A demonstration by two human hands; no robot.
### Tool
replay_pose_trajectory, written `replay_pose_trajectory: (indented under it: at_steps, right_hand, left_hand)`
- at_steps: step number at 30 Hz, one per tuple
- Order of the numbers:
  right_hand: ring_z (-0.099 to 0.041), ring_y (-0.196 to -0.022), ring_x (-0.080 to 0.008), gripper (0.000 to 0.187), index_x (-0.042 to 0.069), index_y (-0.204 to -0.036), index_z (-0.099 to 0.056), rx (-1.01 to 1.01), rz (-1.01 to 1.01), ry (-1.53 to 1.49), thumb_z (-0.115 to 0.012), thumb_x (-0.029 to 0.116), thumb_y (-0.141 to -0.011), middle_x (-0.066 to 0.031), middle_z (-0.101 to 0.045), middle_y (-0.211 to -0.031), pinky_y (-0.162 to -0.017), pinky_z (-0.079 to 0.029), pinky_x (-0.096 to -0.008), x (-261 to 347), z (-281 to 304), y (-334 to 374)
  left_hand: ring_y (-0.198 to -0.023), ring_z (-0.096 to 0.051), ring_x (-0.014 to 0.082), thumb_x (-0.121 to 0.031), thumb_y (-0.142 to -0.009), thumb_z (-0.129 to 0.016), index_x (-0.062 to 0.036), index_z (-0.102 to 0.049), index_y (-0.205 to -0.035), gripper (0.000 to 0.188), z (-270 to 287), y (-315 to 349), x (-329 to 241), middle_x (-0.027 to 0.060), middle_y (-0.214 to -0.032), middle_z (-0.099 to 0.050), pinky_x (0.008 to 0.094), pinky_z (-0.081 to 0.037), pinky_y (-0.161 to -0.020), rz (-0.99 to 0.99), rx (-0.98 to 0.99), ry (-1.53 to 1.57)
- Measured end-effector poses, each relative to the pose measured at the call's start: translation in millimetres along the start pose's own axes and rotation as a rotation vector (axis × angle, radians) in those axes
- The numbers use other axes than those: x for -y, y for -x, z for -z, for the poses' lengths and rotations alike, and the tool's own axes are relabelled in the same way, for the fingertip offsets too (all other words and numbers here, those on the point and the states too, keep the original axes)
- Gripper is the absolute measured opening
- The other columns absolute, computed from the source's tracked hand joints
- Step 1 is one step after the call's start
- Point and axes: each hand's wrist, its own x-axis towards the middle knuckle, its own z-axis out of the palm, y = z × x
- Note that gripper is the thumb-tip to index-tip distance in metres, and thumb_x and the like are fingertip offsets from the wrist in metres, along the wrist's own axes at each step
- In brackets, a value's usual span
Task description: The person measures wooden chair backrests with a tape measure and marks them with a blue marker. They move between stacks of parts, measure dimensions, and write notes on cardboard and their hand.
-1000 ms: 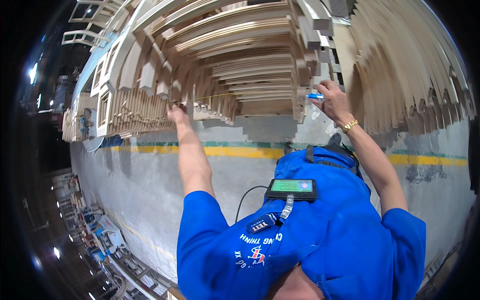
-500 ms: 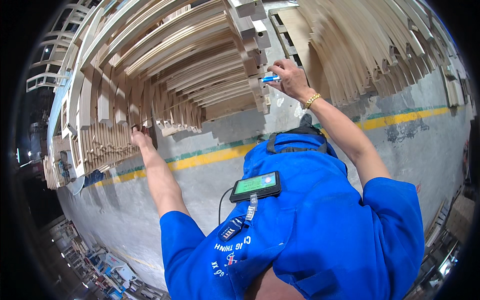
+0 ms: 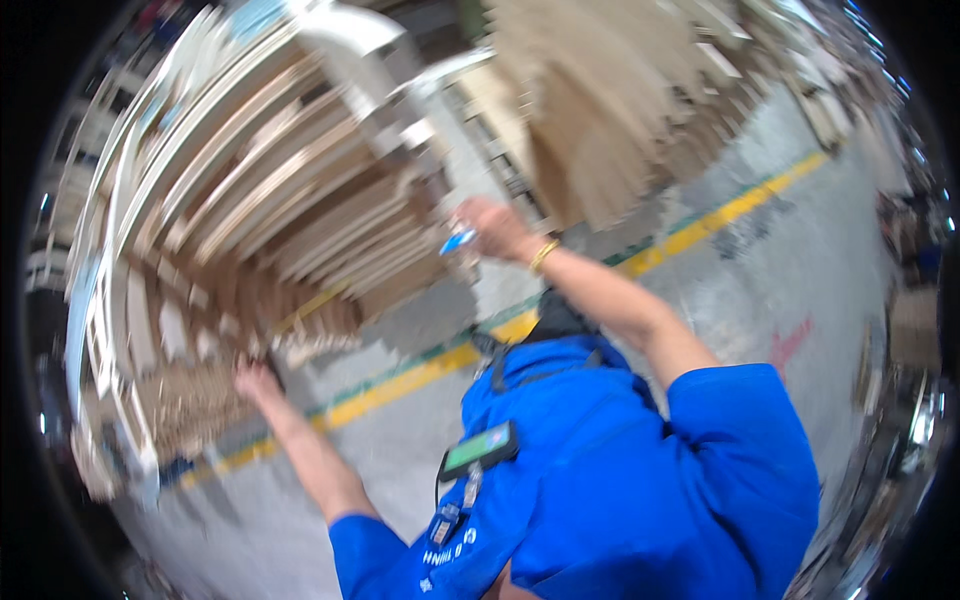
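Pinched in my right hand is a slim blue-and-white pen, its end pointing left toward the stacked wood. This hand is beside the right end of a large stack of pale, curved wooden parts. Farther left and lower, my left hand reaches to the lower front of that stack, by the ends of thin wooden strips. Motion smears its fingers, so what they touch or hold is unclear. A thin yellow strip runs slantwise across the stack between my hands; its kind is too blurred to tell.
Another stack of curved wooden parts stands at the far right on a pallet. A yellow line with a green edge crosses the grey concrete floor. White wooden frames stand at the left.
The view has swung, so the stacks sit lower and farther left, and the picture is blurred. My right hand still grips the pen; my left stays at the stack's lower front.
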Motion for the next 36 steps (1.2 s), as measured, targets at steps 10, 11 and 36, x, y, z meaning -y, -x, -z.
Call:
replay_pose_trajectory:
  at_steps: [10, 11, 36]
  right_hand:
    - [-0.059, -0.096, -0.0279, 0.049, 0.012, -0.118, -0.051, 0.324, -0.3, -0.228, -0.068, 0.03, -0.075, -0.0105, -0.059, -0.1, -0.075, -0.05, -0.0398, 55, 28, 92]
    - [-0.059, -0.095, -0.0284, 0.048, 0.011, -0.118, -0.052, 0.286, -0.311, -0.251, -0.067, 0.031, -0.076, -0.0108, -0.059, -0.099, -0.075, -0.05, -0.0399, 56, 30, 101]
    - [-0.053, -0.061, -0.01, 0.053, 0.002, -0.134, -0.034, -0.766, -0.451, -0.59, -0.055, 0.005, -0.086, -0.0069, -0.06, -0.079, -0.058, -0.045, -0.0227, -95, 366, 166]
  left_hand:
    - [-0.077, -0.059, 0.0197, -0.029, -0.092, -0.05, -0.0062, -0.057, -0.099, 0.025, -76, 208, 182, 0.0088, -0.09, -0.063, 0.0325, -0.049, -0.071, 0.177, 0.493, -0.01]
    - [-0.087, -0.061, 0.0216, -0.033, -0.093, -0.048, -0.0053, -0.059, -0.102, 0.031, -91, 237, 196, 0.0092, -0.099, -0.063, 0.0345, -0.05, -0.076, 0.325, 0.586, 0.038]
    - [-0.082, -0.064, 0.0209, -0.048, -0.089, -0.044, -0.0009, -0.066, -0.097, 0.052, -161, 429, 268, 0.0148, -0.087, -0.068, 0.0378, -0.052, -0.064, 0.507, 1.023, -1.828]
